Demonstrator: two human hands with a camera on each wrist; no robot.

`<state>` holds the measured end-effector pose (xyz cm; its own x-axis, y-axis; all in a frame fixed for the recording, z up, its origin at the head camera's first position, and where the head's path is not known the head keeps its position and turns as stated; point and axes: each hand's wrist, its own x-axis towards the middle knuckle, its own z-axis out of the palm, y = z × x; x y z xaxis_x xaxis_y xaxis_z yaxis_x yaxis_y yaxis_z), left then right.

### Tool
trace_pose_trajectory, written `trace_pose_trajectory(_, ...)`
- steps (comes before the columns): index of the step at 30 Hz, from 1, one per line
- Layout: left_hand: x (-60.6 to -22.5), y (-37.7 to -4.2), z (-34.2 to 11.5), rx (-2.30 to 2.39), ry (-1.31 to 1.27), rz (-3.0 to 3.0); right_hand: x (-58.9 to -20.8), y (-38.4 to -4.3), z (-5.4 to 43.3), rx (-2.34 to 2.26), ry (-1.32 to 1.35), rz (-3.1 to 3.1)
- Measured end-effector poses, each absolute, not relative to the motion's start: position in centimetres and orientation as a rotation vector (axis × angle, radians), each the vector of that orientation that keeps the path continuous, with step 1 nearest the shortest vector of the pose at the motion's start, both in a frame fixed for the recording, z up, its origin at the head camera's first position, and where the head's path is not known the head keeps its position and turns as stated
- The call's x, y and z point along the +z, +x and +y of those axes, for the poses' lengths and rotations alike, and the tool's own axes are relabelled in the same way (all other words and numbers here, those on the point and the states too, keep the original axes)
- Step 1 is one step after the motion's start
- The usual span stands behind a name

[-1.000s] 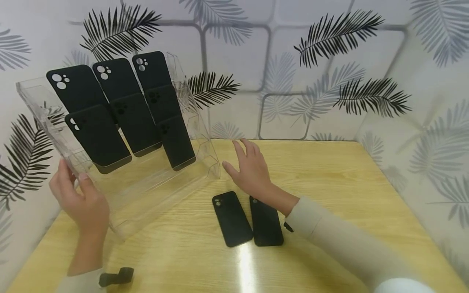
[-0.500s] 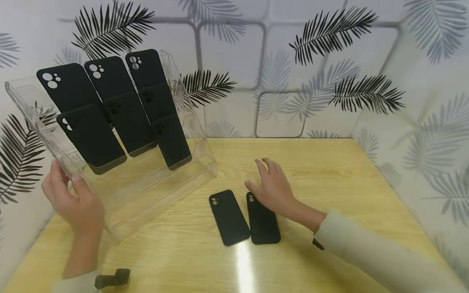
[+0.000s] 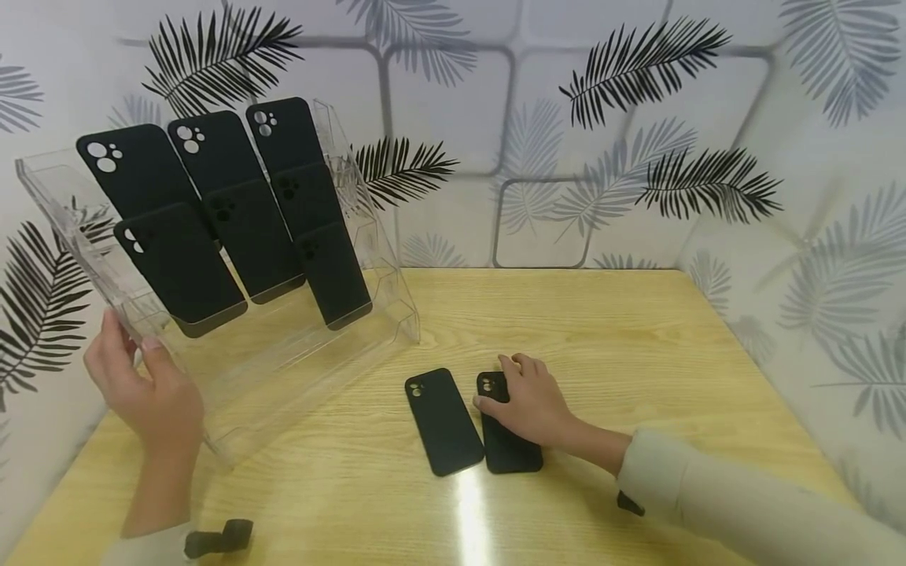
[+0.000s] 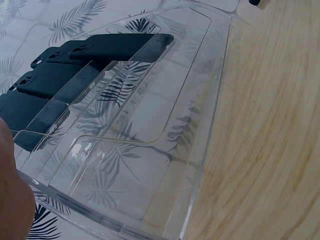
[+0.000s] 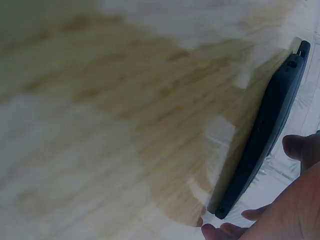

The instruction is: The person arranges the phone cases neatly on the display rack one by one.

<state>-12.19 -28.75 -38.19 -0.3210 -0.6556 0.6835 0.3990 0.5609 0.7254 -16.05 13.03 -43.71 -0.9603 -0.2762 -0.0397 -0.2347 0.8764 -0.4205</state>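
A clear acrylic stepped display stand (image 3: 311,377) is on the left of the table, with several black phone cases (image 3: 262,244) standing in its upper tiers. My left hand (image 3: 152,393) grips the stand's left side panel, thumb toward me. Two more black phone cases lie flat in front of the stand's right end. Over the right phone case (image 3: 511,452) is my right hand (image 3: 531,401), thumb near its left edge and fingers spread past its upper right. In the right wrist view, the thumb and fingers straddle this case (image 5: 265,125) without a visible pinch. The left phone case (image 3: 444,424) lies beside it, untouched.
The light wood table (image 3: 602,330) meets a leaf-patterned wall covering (image 3: 453,118) at the back and sides. In the left wrist view, the stand's clear lower tiers (image 4: 150,150) face the tabletop.
My right hand has drawn back from beside the stand, moved right and come down over the right phone case. The left hand keeps its hold on the stand; the view has shifted slightly.
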Motion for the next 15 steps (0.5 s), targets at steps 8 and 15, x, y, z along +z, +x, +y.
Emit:
trace_pose_trajectory(8, -38.66, -12.56, -29.27, -1.074, 0.240, -1.585, -44.36, -15.30, 13.32, -0.545, -0.385, 2.997)
trace_pose_trajectory(15, -38.77, -12.51, -29.34, -1.070, 0.248, -1.591, -44.24, -15.26, 13.61, -0.485, -0.416, 2.975)
